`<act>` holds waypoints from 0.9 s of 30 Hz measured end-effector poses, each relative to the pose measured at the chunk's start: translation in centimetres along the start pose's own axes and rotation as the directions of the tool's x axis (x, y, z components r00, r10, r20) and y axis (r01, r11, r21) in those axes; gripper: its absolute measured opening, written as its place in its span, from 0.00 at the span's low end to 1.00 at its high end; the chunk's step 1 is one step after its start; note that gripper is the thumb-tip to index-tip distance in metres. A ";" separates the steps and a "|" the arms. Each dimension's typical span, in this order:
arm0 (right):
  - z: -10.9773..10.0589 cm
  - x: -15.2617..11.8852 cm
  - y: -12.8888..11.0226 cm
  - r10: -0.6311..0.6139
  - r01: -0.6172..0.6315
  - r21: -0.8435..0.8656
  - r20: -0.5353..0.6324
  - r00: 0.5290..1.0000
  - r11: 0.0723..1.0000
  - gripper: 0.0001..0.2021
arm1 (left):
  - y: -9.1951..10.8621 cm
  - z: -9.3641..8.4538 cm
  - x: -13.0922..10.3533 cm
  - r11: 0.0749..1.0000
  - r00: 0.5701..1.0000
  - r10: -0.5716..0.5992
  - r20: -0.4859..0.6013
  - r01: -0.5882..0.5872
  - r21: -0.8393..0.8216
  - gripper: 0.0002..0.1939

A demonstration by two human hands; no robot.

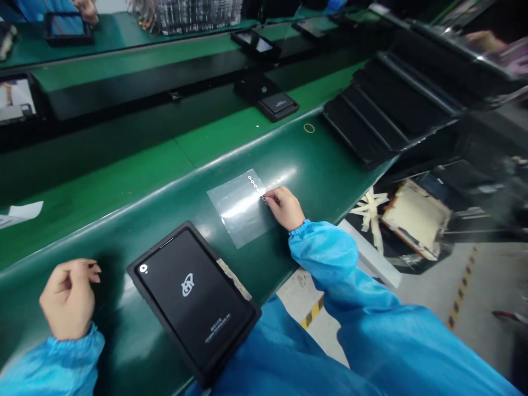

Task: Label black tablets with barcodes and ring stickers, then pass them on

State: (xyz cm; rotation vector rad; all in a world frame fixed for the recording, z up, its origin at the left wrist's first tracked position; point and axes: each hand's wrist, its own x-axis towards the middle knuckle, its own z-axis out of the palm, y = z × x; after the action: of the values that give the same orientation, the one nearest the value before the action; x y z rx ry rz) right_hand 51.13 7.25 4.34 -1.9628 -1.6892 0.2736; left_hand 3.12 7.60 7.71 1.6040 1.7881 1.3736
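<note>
A clear plastic sheet (237, 212) lies on the green bench, with a row of small white ring stickers (253, 184) near its right side. My right hand (285, 208) is at the lower end of that row, thumb and forefinger pinched on a ring sticker, partly hidden by the fingertips. A black tablet (187, 297) rests back up in a dark frame at the bench's front edge, its logo showing and a white ring around the camera at its upper left corner. Left of the tablet, my left hand (69, 300) hovers with loosely curled fingers, holding nothing visible.
Beyond the bench edge runs a green line carrying framed tablets (277, 103). A yellow rubber band (309, 128) lies farther back. Stacked black trays (371, 110) stand at the right, above a box with tape scraps (371, 214). Other people's hands show at the far side.
</note>
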 end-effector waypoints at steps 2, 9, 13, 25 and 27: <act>0.2 -0.1 0.0 0.024 -0.023 -0.021 0.011 1.000 0.999 0.04 | -0.2 -1.0 -0.8 0.982 0.982 -0.186 -0.023 0.186 0.016 0.03; -0.5 1.1 -0.7 0.140 -0.117 -0.150 0.152 0.978 0.982 0.01 | -1.8 -3.2 -3.3 0.983 0.982 -0.180 -0.056 0.181 0.015 0.15; -0.6 2.4 -0.8 0.202 -0.149 -0.239 0.218 0.955 0.959 0.03 | -2.9 -3.7 -2.9 0.956 0.997 0.077 0.019 -0.080 0.281 0.19; -0.4 0.6 -0.6 0.081 -0.045 -0.191 0.184 0.979 0.981 0.03 | -4.1 -4.0 -3.6 0.776 0.896 0.194 0.401 -0.390 0.496 0.40; -0.5 1.3 -0.5 0.069 -0.034 -0.151 0.229 0.971 0.988 0.02 | -4.2 -4.6 -3.8 0.821 0.923 0.171 0.345 -0.327 0.468 0.40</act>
State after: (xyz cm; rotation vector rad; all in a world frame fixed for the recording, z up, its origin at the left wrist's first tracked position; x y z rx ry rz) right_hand 51.21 8.44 5.26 -2.1549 -1.8529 0.4264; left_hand -1.71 2.83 5.11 2.2581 1.9102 0.7033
